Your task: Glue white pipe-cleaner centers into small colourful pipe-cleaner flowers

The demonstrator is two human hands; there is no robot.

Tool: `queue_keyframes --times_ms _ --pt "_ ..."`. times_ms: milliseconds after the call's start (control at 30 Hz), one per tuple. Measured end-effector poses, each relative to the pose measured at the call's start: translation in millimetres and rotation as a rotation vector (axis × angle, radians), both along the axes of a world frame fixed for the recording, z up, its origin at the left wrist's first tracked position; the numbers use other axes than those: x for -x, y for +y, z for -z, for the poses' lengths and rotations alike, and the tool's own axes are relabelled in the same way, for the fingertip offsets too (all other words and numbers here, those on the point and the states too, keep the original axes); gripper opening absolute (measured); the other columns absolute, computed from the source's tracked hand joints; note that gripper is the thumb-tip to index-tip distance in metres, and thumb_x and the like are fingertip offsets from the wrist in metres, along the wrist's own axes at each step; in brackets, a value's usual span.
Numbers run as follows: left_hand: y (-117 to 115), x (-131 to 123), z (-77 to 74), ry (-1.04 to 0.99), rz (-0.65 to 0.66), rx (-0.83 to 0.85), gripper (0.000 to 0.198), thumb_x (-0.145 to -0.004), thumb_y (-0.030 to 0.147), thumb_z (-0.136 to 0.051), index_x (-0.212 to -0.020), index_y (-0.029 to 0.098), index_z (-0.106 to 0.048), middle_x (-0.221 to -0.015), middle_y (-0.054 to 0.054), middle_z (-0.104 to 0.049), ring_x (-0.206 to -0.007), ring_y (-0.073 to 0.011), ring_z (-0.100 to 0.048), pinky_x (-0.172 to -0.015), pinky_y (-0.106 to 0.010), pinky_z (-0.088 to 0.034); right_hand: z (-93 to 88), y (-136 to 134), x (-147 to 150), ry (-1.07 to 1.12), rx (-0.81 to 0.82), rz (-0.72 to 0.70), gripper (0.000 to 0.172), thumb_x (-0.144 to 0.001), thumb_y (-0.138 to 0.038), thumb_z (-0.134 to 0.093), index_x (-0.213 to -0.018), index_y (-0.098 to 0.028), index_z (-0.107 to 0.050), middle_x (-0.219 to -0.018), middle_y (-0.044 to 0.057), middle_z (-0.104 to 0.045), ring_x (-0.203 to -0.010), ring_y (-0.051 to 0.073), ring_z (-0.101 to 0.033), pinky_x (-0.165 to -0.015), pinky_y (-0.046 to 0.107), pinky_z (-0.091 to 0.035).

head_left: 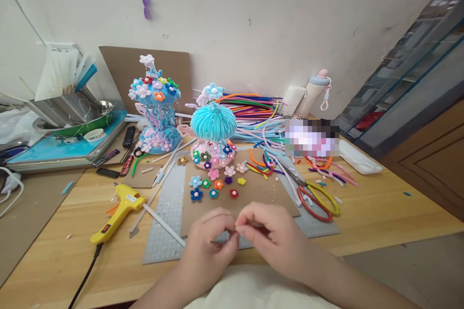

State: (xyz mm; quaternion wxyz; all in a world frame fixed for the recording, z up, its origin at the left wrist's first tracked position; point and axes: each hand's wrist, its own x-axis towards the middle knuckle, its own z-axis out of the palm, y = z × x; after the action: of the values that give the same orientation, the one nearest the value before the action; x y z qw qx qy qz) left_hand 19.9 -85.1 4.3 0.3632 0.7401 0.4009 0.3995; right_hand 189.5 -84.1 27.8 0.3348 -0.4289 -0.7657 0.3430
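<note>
My left hand (213,236) and my right hand (270,231) meet fingertip to fingertip above the near edge of the grey cutting mat (159,246). Both are closed in a pinch; whatever lies between the fingertips is too small or hidden to name. Just beyond them, several small pipe-cleaner flowers, among them a red flower (234,193) and a dark blue flower (196,195), lie on a cardboard sheet (261,198). Behind these stands a turquoise domed pipe-cleaner piece (213,123) on a pink base with flowers. A taller blue flower-covered piece (155,94) stands to its left.
A yellow glue gun (119,210) lies at left with its cord running forward. Scissors (317,200) with red and yellow handles rest at right. Bundled pipe cleaners (250,106) lie at the back, near a bottle (315,94). A metal pot (68,106) stands far left.
</note>
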Motion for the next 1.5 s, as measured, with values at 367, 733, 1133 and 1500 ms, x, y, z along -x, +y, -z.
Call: queue_keyframes --times_ms 367,733,1133,1500 --pt "-1.4 -3.8 -1.1 -0.875 0.157 0.948 0.015 -0.070 0.026 -0.073 -0.068 0.016 -0.062 -0.052 0.004 -0.054 -0.050 -0.0066 -0.044 -0.052 -0.018 -0.034 16.7 4.4 1.7 0.225 -0.084 -0.089 0.011 -0.088 -0.017 -0.048 -0.083 -0.018 -0.058 -0.070 0.000 -0.059 -0.062 0.009 -0.052 -0.057 0.020 -0.038" --pt "6.8 -5.9 -2.9 -0.627 -0.100 0.454 0.008 -0.068 0.021 -0.074 -0.064 0.016 -0.068 -0.068 0.000 -0.058 -0.066 -0.0117 -0.054 -0.062 -0.023 -0.045 16.8 -3.3 1.9 -0.155 -0.383 -0.013 0.019 -0.090 -0.013 -0.040 -0.078 -0.017 -0.055 -0.062 -0.001 -0.049 -0.057 0.011 -0.042 -0.053 0.025 -0.029" --pt "-19.1 10.0 -45.9 0.128 0.010 -0.444 0.016 -0.074 0.004 -0.060 -0.079 0.019 -0.061 -0.074 -0.002 -0.063 -0.067 -0.0122 -0.059 -0.060 -0.022 -0.047 -23.9 -23.6 -10.8 0.308 0.446 -0.107 0.020 -0.088 -0.037 -0.052 -0.080 -0.018 -0.055 -0.069 -0.001 -0.051 -0.061 0.011 -0.050 -0.057 0.022 -0.042" --pt "-38.1 12.8 -83.8 0.592 0.216 -0.764 0.027 -0.086 0.009 -0.039 -0.087 0.021 -0.064 -0.074 -0.005 -0.069 -0.069 -0.0178 -0.063 -0.065 -0.028 -0.050 -33.6 -43.0 -12.2 0.304 0.728 -0.203 0.012 -0.084 -0.025 -0.052 -0.075 -0.018 -0.047 -0.056 -0.006 -0.046 -0.046 0.007 -0.042 -0.044 0.017 -0.034"
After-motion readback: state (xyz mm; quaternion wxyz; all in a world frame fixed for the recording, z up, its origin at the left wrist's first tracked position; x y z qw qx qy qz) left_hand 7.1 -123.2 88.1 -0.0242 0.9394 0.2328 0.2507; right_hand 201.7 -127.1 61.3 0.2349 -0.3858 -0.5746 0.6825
